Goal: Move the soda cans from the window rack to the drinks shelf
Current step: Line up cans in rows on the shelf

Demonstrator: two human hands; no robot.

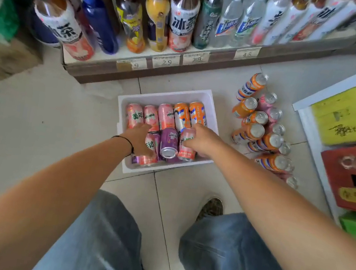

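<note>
The tiled floor [37,113] carries a white foam box [167,94] filled with soda cans, and just to its right a loose cluster of orange and pink cans [263,129] stands directly on the tiles. A low drinks shelf [136,68] holds tall bottles [182,20].

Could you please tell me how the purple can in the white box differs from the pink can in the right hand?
The purple can is purple, the pink can pink and white. The purple can lies loose in the white box; the pink can is gripped by the right hand. Both have silver ends facing the camera.
</note>
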